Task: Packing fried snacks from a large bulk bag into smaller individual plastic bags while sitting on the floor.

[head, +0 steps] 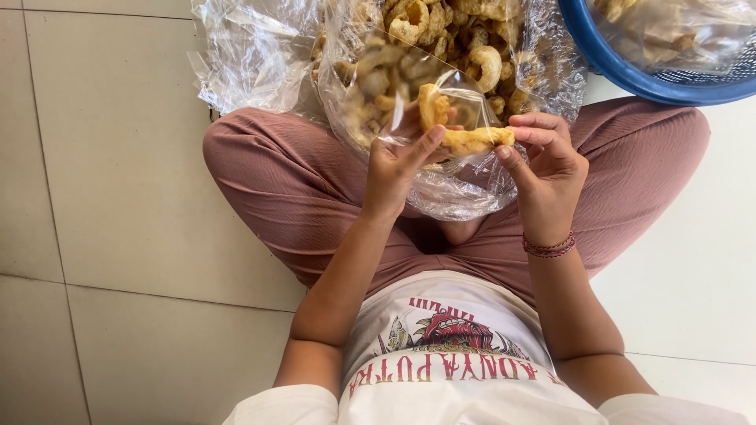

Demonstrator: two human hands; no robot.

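I sit cross-legged on a tiled floor. My left hand (398,165) grips a small clear plastic bag (453,193) by its mouth, thumb against a long golden fried cracker (472,140). My right hand (547,169) pinches the other end of that cracker at the bag's opening. Another curled cracker (431,106) stands upright just behind it. Beyond my hands lies a large clear plastic bag (441,47) full of the same puffed crackers.
A blue plastic basket (630,75) at the top right holds more bagged crackers. Crumpled clear plastic (244,55) spreads at the upper left. My knees in brownish-pink trousers (268,173) flank the bags. Pale floor tiles (118,157) surround me.
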